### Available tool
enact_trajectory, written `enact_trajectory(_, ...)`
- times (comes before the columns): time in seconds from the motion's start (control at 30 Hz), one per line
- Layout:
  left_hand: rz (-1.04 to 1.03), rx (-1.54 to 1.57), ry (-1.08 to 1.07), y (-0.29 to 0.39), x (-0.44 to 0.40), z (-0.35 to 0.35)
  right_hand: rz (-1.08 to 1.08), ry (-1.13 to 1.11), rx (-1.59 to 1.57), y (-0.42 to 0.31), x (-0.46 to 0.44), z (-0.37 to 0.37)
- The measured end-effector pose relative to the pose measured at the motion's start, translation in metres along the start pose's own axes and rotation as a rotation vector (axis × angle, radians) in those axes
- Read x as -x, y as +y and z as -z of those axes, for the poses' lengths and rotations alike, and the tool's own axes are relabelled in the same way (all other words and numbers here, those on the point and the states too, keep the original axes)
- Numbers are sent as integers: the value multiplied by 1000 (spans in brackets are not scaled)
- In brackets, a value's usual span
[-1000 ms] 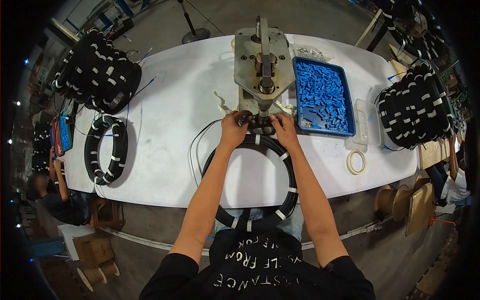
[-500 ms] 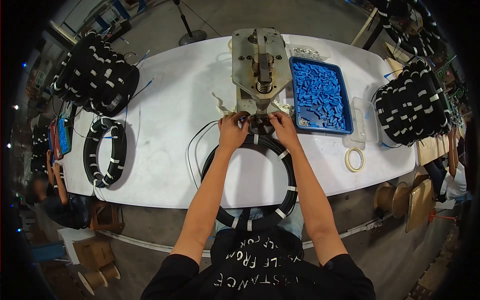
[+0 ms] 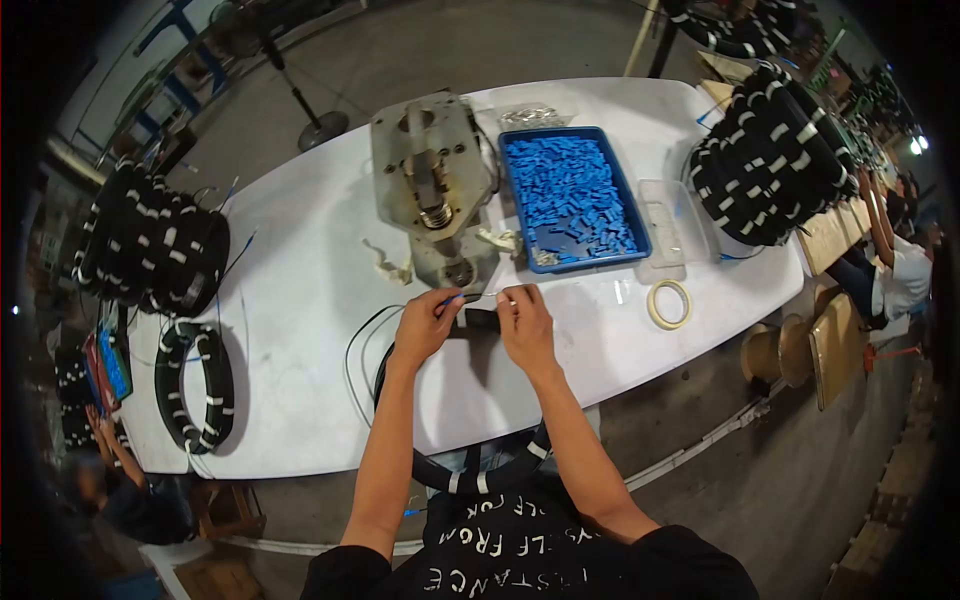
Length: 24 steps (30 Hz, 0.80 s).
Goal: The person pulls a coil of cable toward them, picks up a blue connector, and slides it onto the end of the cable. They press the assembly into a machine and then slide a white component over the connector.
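Note:
My left hand [image 3: 424, 325] pinches the cable end with a blue connector [image 3: 450, 301], just in front of the metal press [image 3: 425, 175]. Beside it, my right hand [image 3: 525, 322] has its fingers closed on a small pale piece at the tip of that cable; its details are too small to tell. Both hands are over the far edge of a black cable coil [image 3: 482, 480] bound with white tape, which lies between my forearms and reaches my lap. A thin black loop of cable [image 3: 348, 360] runs out left of my left hand.
Right of the press is a blue tray [image 3: 645, 245] of blue parts, with clear plastic containers [image 3: 660, 225] and a tape roll [image 3: 669, 304]. Coil stacks stand left [image 3: 150, 240] and right [image 3: 770, 160]; a smaller coil [image 3: 222, 400] lies left. People sit at both sides.
Both hands have drawn back from under the press towards me, bringing the cable end out. The head view has turned, so the press now appears further left.

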<state>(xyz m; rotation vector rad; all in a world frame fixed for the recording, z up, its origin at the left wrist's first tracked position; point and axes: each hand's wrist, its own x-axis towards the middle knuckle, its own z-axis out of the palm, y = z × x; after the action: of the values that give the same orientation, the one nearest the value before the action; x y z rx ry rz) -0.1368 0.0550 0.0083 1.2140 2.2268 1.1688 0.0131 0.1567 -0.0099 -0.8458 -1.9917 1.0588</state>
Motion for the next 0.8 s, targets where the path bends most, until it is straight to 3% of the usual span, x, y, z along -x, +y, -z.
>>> enact_trajectory(0.23,50,163,-52,0,-3,-13,83,22,74,-1,-2,13)
enact_trajectory(0.6,-128,269,-86,44,-33,-75,31,116,35,33,-16,76)
enact_trajectory(0.8,-124,206,-108,68,-43,-99,57,81,44,55,-41,110)
